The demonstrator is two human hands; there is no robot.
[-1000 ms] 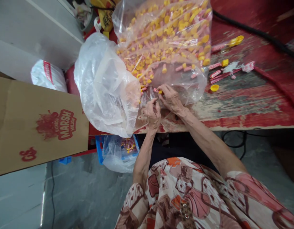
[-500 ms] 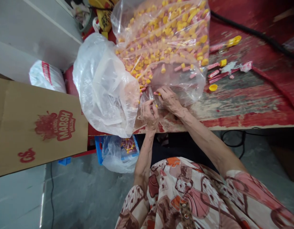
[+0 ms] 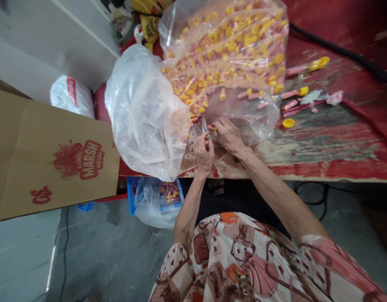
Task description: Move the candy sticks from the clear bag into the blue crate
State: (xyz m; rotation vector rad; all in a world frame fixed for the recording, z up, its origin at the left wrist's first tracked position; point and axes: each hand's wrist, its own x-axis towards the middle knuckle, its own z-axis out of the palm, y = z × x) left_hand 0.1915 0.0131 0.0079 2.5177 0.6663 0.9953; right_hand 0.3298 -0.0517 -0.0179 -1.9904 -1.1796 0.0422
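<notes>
My right hand (image 3: 229, 135) is closed, its fingertips pinching a small pink piece with a yellow end (image 3: 213, 127). Just to its left, my left hand (image 3: 205, 151) has its fingers curled in, and whatever lies between thumb and fingertips is too small to name. Both hands rest near the table's front edge, at the mouth of a large clear plastic bag (image 3: 259, 121). Inside that bag lie a great many pink pieces with yellow caps (image 3: 231, 50), some spilling down towards my fingers. A crumpled whitish plastic bag (image 3: 143, 113) bulges left of my left hand.
Loose pieces, a yellow cap (image 3: 288, 123) and scraps lie right on the worn red table (image 3: 331, 155). A black cable (image 3: 338, 44) crosses behind them. A printed cardboard box (image 3: 55, 155) stands left. Below the edge is a blue crate (image 3: 131, 195) with a bag of pieces.
The whole view has shifted, so the scene sits slightly further right. The piece at my right fingertips shows more plainly, and my left fingers look more curled. Both hands stay close together.
</notes>
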